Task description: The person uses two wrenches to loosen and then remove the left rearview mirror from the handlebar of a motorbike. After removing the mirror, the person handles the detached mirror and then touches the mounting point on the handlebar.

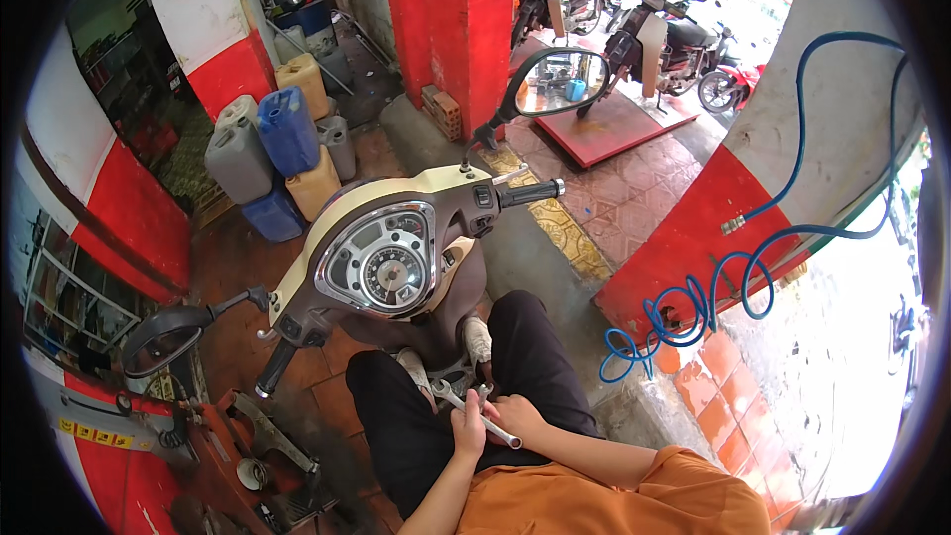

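The person sits astride a cream and brown scooter (396,258), both hands low in the lap. The left hand (468,428) is curled shut around a silver wrench (477,414), gripping its shaft near the middle. The right hand (513,414) is also closed, fingers folded over the same wrench from the other side, so the two hands touch. The wrench lies slantwise across the black trousers (535,347), one end poking out toward the scooter's seat, the other toward the person's orange shirt (634,500).

Beyond the handlebars, a cluster of plastic jerrycans (282,154) stands against the wall: grey, blue and tan, packed tight together. A yellow strip sign (94,431) runs along the red wall at lower left; its marks are too small to make out. The pillars (446,10) are painted white above and red below.

A blue coiled air hose (693,302) hangs down the right pillar and bunches on the floor just beside the person's right knee. The scooter's right mirror (561,82) rises over the tiled floor, the left mirror (158,339) sits low at left. Parked motorbikes (654,30) stand outside, well apart
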`<action>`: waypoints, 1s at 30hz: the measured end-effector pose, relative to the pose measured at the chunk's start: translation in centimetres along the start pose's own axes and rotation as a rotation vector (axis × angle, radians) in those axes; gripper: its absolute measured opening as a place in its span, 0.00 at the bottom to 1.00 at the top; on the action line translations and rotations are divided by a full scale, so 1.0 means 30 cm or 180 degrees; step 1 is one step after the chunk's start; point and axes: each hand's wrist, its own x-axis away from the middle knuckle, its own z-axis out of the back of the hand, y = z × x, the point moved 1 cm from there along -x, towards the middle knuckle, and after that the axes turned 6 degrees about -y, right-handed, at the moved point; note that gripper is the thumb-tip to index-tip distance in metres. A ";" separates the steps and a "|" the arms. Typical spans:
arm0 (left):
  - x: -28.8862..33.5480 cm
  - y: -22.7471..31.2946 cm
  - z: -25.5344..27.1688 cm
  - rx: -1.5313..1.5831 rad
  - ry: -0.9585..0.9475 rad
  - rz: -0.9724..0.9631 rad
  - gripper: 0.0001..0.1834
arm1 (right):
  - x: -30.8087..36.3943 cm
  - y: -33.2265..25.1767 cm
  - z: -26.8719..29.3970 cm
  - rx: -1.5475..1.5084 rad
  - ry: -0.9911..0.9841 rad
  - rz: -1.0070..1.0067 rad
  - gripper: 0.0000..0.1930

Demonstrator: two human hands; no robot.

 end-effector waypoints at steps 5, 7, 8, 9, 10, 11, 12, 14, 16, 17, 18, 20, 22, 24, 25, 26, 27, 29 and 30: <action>-0.001 0.002 0.000 -0.0011 -0.0048 0.0009 0.33 | 0.001 -0.001 0.008 0.0026 -0.0057 0.0012 0.09; 0.001 0.011 -0.002 -0.0018 -0.0049 -0.0005 0.32 | 0.002 0.000 0.006 0.0021 -0.0087 0.0001 0.08; 0.001 0.011 -0.003 -0.0020 -0.0051 -0.0003 0.32 | 0.003 0.003 0.002 0.0020 -0.0033 0.0020 0.08; 0.002 0.011 -0.003 -0.0002 -0.0050 0.0011 0.32 | 0.004 0.004 -0.001 0.0019 0.0021 0.0039 0.08; 0.002 0.011 -0.003 0.0015 -0.0046 0.0021 0.32 | 0.004 0.004 -0.002 0.0020 0.0022 0.0039 0.08; 0.001 0.010 -0.002 0.0015 -0.0046 0.0020 0.32 | 0.004 0.004 -0.003 0.0043 0.0057 0.0045 0.08; 0.000 0.005 -0.001 0.0025 -0.0054 0.0011 0.32 | 0.004 0.004 -0.003 0.0066 0.0093 0.0050 0.08; -0.002 -0.001 -0.001 0.0034 -0.0065 0.0000 0.31 | 0.004 0.006 -0.009 0.0078 0.0095 0.0037 0.08; -0.002 -0.007 -0.002 0.0020 -0.0032 0.0020 0.31 | 0.004 0.004 -0.003 0.0087 0.0096 0.0026 0.08; -0.001 -0.008 0.000 0.0019 -0.0030 0.0021 0.31 | 0.005 0.000 0.009 0.0070 0.0057 0.0030 0.08; -0.001 -0.009 0.003 0.0008 -0.0037 0.0034 0.30 | 0.005 -0.002 0.016 0.0054 0.0018 0.0033 0.08; -0.002 -0.010 0.002 -0.0003 -0.0053 0.0044 0.30 | 0.006 0.000 0.012 0.0042 0.0032 0.0031 0.08; -0.003 -0.010 0.001 -0.0015 -0.0045 0.0028 0.30 | 0.006 0.002 0.010 0.0029 0.0045 0.0031 0.08; -0.006 -0.023 0.006 -0.0005 -0.0052 0.0057 0.31 | 0.005 0.003 0.009 0.0018 0.0060 0.0047 0.08; -0.007 -0.022 0.005 0.0007 -0.0059 0.0088 0.32 | 0.005 0.004 0.008 0.0018 0.0059 0.0046 0.08; -0.007 -0.020 0.002 0.0009 -0.0061 0.0090 0.32 | 0.005 0.004 0.006 0.0013 0.0095 0.0044 0.08; -0.008 -0.016 -0.002 -0.0034 -0.0030 0.0057 0.34 | 0.005 0.004 0.006 0.0008 0.0131 0.0042 0.08; -0.004 0.000 -0.006 -0.0089 0.0012 0.0018 0.36 | 0.005 0.000 0.014 -0.0034 0.0128 0.0023 0.08; -0.002 0.006 -0.007 -0.0108 0.0012 0.0026 0.36 | 0.005 -0.001 0.017 -0.0072 0.0122 -0.0001 0.08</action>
